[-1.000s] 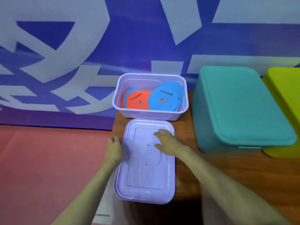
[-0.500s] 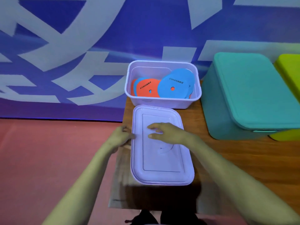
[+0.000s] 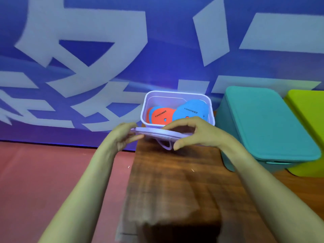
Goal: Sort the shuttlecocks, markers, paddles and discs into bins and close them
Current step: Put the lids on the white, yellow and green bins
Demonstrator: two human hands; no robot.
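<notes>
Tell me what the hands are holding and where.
The lilac bin lid, held by both: left hand pinches its left edge, right hand grips its right edge.

Smooth plastic lid (image 3: 157,135), wood-grain table (image 3: 175,181).

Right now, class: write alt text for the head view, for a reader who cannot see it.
The left hand and right hand hold a lilac lid above a table, before an open lilac bin of blue and orange discs. A closed teal bin and a green bin stand beside it.
</notes>
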